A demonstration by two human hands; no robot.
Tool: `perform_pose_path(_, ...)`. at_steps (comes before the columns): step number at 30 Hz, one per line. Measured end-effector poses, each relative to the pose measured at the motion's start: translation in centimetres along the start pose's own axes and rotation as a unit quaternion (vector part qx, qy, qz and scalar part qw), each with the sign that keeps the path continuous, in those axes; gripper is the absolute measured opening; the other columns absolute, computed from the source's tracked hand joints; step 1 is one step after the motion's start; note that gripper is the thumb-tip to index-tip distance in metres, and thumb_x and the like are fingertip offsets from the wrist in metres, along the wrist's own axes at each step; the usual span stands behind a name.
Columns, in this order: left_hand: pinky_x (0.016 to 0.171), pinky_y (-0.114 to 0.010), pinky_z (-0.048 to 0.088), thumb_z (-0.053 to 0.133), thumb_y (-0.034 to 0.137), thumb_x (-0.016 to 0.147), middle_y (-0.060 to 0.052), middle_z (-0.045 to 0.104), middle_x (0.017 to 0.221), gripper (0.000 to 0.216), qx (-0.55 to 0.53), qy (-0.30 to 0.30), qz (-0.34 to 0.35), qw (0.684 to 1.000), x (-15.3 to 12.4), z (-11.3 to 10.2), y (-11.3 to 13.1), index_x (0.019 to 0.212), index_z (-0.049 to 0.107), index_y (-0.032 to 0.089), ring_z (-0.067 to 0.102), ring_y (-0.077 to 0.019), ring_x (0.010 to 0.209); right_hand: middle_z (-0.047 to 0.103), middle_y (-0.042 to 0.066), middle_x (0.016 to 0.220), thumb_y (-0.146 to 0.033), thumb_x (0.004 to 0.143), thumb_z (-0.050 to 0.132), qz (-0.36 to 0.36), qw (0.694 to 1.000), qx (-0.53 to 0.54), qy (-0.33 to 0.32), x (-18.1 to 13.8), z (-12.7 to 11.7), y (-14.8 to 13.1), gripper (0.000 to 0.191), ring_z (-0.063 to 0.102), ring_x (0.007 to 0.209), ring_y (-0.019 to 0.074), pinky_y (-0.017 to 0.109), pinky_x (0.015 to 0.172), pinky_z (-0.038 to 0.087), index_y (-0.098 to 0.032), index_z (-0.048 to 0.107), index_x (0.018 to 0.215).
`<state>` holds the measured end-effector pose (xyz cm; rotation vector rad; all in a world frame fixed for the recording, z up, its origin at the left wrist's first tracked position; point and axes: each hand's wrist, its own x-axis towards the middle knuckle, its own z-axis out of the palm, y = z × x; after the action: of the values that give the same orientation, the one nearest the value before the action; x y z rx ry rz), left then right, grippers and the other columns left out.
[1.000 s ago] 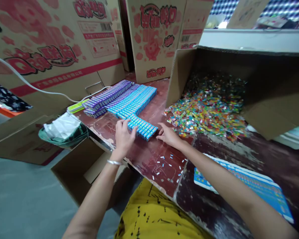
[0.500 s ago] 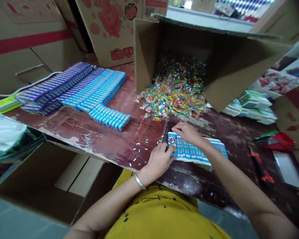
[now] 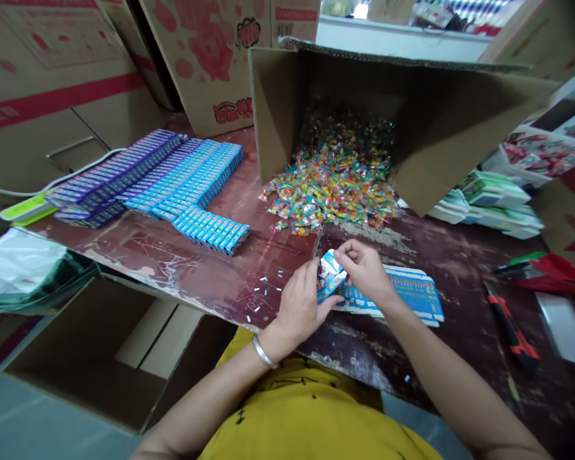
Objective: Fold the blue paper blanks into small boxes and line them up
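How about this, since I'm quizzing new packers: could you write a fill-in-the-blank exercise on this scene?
1. The left hand and right hand together hold one small ____ carton.
2. The colourful sweets spill from a tipped ____ box.
3. A metal bracelet sits on the ____ wrist.
Missing words: blue; cardboard; left.

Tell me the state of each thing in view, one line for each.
Left hand, shut on pack.
Right hand, shut on pack.
Pack, held by both hands, above the flat sheets.
Flat sheets, stacked, unfolded.
Big box, on its side, open.
Candy, spilling out of big box.
Blue boxes, closed, in rows.
Floor box, open.
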<state>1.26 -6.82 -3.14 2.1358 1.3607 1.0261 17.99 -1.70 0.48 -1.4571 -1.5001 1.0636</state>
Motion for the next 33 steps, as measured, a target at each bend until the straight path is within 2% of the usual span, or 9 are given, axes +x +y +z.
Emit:
perform_pose_path(6, 0.101, -0.046, 0.047, 0.063, 0.050, 0.083, -0.014, 0.055, 0.129, 0.074, -0.051, -0.047, -0.034, 0.997, -0.4, -1.3, 0.4, 0.144, 0.032, 0.023, 0.054, -0.0297, 0.120, 0.054, -0.002, 0.059, -0.052, 0.081, 0.063, 0.028, 0.996, 0.063, 0.053, -2.0, 1.9, 0.2, 0.030, 0.046, 0.040, 0.0129, 0.027, 0.036, 0.038, -0.024, 0.052, 0.076)
perform_pose_path(11, 0.105, -0.046, 0.042, 0.060, 0.041, 0.087, -0.015, 0.054, 0.133, 0.064, -0.092, -0.060, -0.061, 0.992, -1.0, -2.2, 0.5, 0.144, 0.037, 0.022, 0.052, -0.0280, 0.123, 0.057, 0.001, 0.065, -0.054, 0.083, 0.060, 0.026, 0.995, 0.089, 0.042, -3.1, 2.7, 0.2, 0.030, 0.051, 0.047, 0.0149, 0.028, 0.040, 0.046, -0.024, 0.057, 0.081)
perform_pose_path(14, 0.105, -0.043, 0.042, 0.060, 0.042, 0.087, -0.012, 0.057, 0.132, 0.058, -0.249, -0.086, -0.091, 0.960, -0.6, -3.0, 0.1, 0.139, 0.045, 0.021, 0.055, -0.0266, 0.120, 0.064, 0.003, 0.078, -0.054, 0.089, 0.051, -0.016, 0.996, 0.079, -0.026, -4.3, 2.8, 0.1, 0.035, 0.058, 0.057, 0.0164, 0.029, 0.048, 0.050, -0.026, 0.065, 0.104)
perform_pose_path(17, 0.096, -0.037, 0.047, 0.058, 0.042, 0.089, -0.010, 0.064, 0.121, 0.048, -0.436, -0.140, -0.128, 0.880, -0.2, -4.1, -0.4, 0.131, 0.054, 0.019, 0.061, -0.0234, 0.107, 0.061, 0.001, 0.074, -0.050, 0.090, 0.053, -0.056, 0.989, 0.082, -0.108, -5.3, 2.4, 0.0, 0.039, 0.060, 0.059, 0.0154, 0.027, 0.050, 0.050, -0.029, 0.060, 0.121)
perform_pose_path(19, 0.088, -0.032, 0.048, 0.059, 0.043, 0.088, -0.008, 0.067, 0.110, 0.044, -0.494, -0.172, -0.148, 0.839, -0.3, -4.6, -0.7, 0.123, 0.061, 0.017, 0.063, -0.0202, 0.097, 0.059, -0.002, 0.068, -0.047, 0.089, 0.058, -0.055, 0.983, 0.088, -0.151, -5.4, 1.8, -0.4, 0.034, 0.058, 0.053, 0.0131, 0.025, 0.048, 0.048, -0.028, 0.059, 0.117)
perform_pose_path(23, 0.069, -0.024, 0.045, 0.062, 0.046, 0.085, -0.006, 0.067, 0.084, 0.040, -0.507, -0.219, -0.179, 0.814, -0.9, -4.8, -1.1, 0.104, 0.069, 0.012, 0.060, -0.0140, 0.074, 0.066, 0.000, 0.068, -0.047, 0.082, 0.066, 0.014, 0.952, 0.057, -0.299, -4.5, 0.6, -1.6, 0.027, 0.059, 0.049, 0.0122, 0.023, 0.044, 0.046, -0.021, 0.058, 0.086)
perform_pose_path(25, 0.065, -0.023, 0.043, 0.062, 0.047, 0.085, -0.005, 0.067, 0.079, 0.039, -0.512, -0.181, -0.210, 0.813, -1.1, -4.4, -1.1, 0.098, 0.070, 0.011, 0.058, -0.0126, 0.069, 0.066, 0.000, 0.068, -0.047, 0.082, 0.067, 0.016, 0.962, 0.056, -0.265, -4.1, 0.7, -1.8, 0.029, 0.059, 0.050, 0.0123, 0.023, 0.045, 0.046, -0.020, 0.058, 0.086)
perform_pose_path(28, 0.068, -0.023, 0.045, 0.065, 0.042, 0.083, -0.003, 0.068, 0.086, 0.033, -0.509, -0.045, -0.231, 0.828, -1.1, -3.5, -1.0, 0.097, 0.071, 0.013, 0.058, -0.0125, 0.073, 0.065, -0.001, 0.074, -0.042, 0.078, 0.073, -0.029, 0.992, 0.071, -0.102, -4.1, 2.2, -1.2, 0.030, 0.060, 0.061, 0.0129, 0.023, 0.053, 0.047, -0.022, 0.058, 0.095)
perform_pose_path(33, 0.070, -0.024, 0.049, 0.069, 0.036, 0.081, -0.003, 0.068, 0.085, 0.024, -0.491, 0.112, -0.250, 0.827, -1.1, -2.1, -0.4, 0.090, 0.071, 0.013, 0.061, -0.0132, 0.074, 0.052, -0.003, 0.060, -0.039, 0.084, 0.066, -0.055, 0.997, 0.056, -0.003, -5.0, 5.2, 0.3, 0.028, 0.050, 0.055, 0.0117, 0.024, 0.052, 0.041, -0.020, 0.055, 0.066)
